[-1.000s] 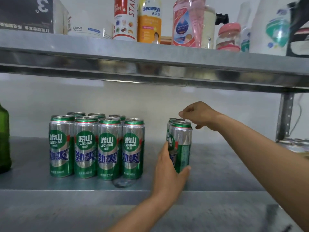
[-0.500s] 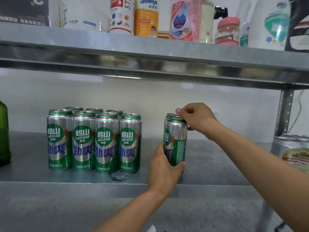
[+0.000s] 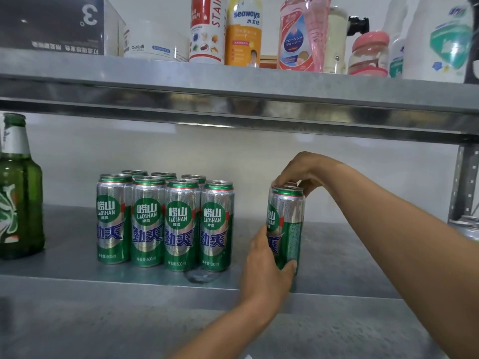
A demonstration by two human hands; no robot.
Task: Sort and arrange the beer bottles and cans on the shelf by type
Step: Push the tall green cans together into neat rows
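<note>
Several green and silver Laoshan beer cans [image 3: 166, 221] stand grouped in two rows on the metal shelf [image 3: 77, 270]. To their right stand two more of the same cans, one behind the other. My left hand [image 3: 267, 268] grips the lower body of the front can [image 3: 287, 224]. My right hand [image 3: 303, 172] reaches over from the right, and its fingers curl over the top of the rear can, which is mostly hidden. A green glass beer bottle [image 3: 18, 200] stands at the far left.
The upper shelf [image 3: 233, 94] hangs low over the cans and carries cleaning bottles, jars and a box. A perforated upright post [image 3: 464, 182] stands at the right, with the silver top of another can [image 3: 466, 226] beside it.
My right hand has come down from above the rear can onto its top. The two cans held in my hands stand a little nearer the group.
</note>
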